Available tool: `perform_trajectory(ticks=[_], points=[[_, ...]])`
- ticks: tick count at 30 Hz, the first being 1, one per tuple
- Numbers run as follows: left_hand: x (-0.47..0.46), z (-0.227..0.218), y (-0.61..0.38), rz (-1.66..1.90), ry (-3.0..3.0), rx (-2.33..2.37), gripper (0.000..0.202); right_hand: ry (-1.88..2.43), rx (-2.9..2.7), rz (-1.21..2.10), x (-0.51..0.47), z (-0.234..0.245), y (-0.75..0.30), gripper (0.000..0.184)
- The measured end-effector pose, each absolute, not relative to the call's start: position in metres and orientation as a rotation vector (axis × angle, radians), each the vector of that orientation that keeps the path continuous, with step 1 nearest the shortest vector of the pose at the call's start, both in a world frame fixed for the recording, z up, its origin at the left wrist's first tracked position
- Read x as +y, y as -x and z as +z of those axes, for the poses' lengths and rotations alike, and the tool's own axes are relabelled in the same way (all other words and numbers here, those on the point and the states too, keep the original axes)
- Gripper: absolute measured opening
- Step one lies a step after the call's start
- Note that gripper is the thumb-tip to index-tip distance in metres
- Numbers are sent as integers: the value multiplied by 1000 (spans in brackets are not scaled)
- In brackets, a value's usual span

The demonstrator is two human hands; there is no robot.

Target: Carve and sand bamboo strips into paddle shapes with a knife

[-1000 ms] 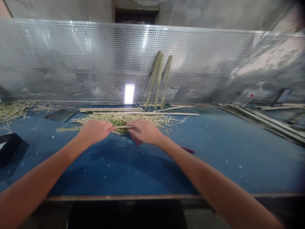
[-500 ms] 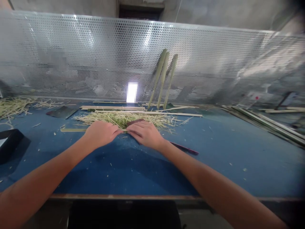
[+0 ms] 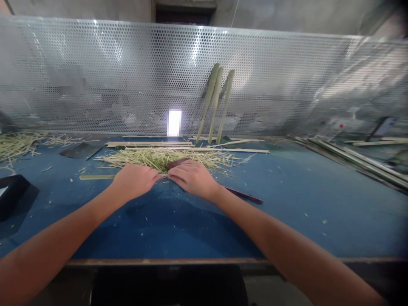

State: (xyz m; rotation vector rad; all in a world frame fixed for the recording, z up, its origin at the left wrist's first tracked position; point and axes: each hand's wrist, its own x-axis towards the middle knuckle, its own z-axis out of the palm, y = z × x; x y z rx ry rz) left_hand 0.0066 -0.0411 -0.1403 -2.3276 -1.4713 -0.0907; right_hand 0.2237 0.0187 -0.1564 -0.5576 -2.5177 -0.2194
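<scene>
My left hand (image 3: 135, 180) is closed over a flat, pale bamboo strip (image 3: 97, 177), whose far end sticks out to the left, close above the table. Right beside it, my right hand (image 3: 193, 178) is closed with its fingers pinched at the strip's other end; the thumbs almost meet. A dark brown flat piece (image 3: 178, 162) shows behind the right fingers; whether they hold it too I cannot tell. Just beyond both hands lies a heap of thin bamboo shavings (image 3: 153, 157). A slim, dark purplish tool (image 3: 245, 194) rests by my right wrist, partly hidden.
Long bamboo strips (image 3: 223, 149) lie behind the heap. Several narrow paddle-shaped bamboo pieces (image 3: 214, 102) lean on a perforated metal screen (image 3: 127, 76). More shavings (image 3: 19, 146) and a black box (image 3: 14, 193) are at left; long strips (image 3: 357, 163) lie right on the blue table (image 3: 302, 229).
The hands stay nearly where they were, still together on the bamboo strip. The whole view has shifted slightly.
</scene>
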Motion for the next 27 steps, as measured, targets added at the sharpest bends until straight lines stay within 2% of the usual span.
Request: perform_trajectory(ticks=[11,16,21,27], points=[[-44,-141,-12,-99,2271,-1446,45,765,-2548,-415,9,-154,-221,24],[-42,-142,-10,-102,2267,-1462,47,863,-2590,-266,11,-152,-221,19],[-40,-138,-7,-103,2257,-1483,49,940,-2502,38,22,-147,-231,25],[-40,-133,-2,-123,2250,-1518,53,1022,-2448,36,24,-143,-236,34]])
